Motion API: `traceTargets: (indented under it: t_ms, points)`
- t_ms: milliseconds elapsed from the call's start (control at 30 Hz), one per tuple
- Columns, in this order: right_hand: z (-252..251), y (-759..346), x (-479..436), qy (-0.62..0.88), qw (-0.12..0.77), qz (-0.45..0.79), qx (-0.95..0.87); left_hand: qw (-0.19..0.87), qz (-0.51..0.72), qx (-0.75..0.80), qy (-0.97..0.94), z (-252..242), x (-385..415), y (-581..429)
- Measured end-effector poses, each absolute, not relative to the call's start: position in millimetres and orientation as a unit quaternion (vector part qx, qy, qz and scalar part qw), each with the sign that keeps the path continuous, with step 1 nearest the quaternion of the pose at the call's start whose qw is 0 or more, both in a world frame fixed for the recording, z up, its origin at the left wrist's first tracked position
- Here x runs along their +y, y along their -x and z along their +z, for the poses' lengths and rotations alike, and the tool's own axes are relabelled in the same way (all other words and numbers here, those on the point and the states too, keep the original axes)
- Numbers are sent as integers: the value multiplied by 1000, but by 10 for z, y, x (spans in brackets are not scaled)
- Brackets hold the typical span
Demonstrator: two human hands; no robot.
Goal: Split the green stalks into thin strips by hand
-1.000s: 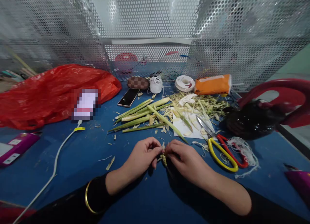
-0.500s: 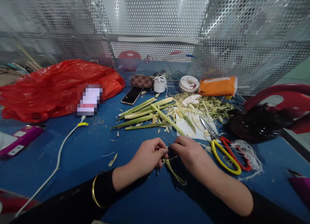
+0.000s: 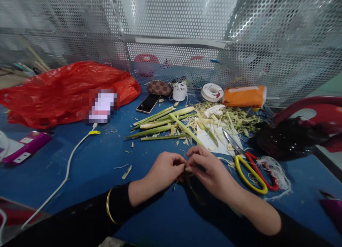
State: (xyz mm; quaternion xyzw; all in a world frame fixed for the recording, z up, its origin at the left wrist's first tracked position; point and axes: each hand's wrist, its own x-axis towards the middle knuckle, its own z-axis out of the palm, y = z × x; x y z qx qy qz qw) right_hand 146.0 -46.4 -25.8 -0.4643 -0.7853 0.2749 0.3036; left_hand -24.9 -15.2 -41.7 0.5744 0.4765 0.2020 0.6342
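Note:
My left hand is closed in a pinch on a thin braid of green plant fibre, whose loose tail hangs down toward me, dark and blurred. Right beside it, my right hand pinches at the top of the same braid with thumb and finger, the other fingers curled above. The fingertips of both hands meet and hide the gripped part. Just beyond them lie several peeled green stalks and a white paper sheet. To the right of my right hand rest scissors with one yellow and one red handle.
A tangle of white thread lies by the scissors, near a shiny black object. Plant shreds are heaped behind. Farther back are a ribbon spool, an orange packet, a dark phone and a red plastic bag.
My right hand has tilted, its fingers lifting and curling with the thumb now against my left fingertips. The braid's tail is more shaded and blurred. The whole view has shifted slightly.

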Motion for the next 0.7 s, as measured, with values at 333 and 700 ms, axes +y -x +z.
traceTargets:
  t_ms: [333, 700]
  points:
    - [-401, -1398, -467, 542, 256, 181, -780, 647, 153, 431, -610, -402, -107, 302]
    - [-380, -1439, -433, 550, 333, 341, -686, 663, 171, 445, -577, -357, -144, 268]
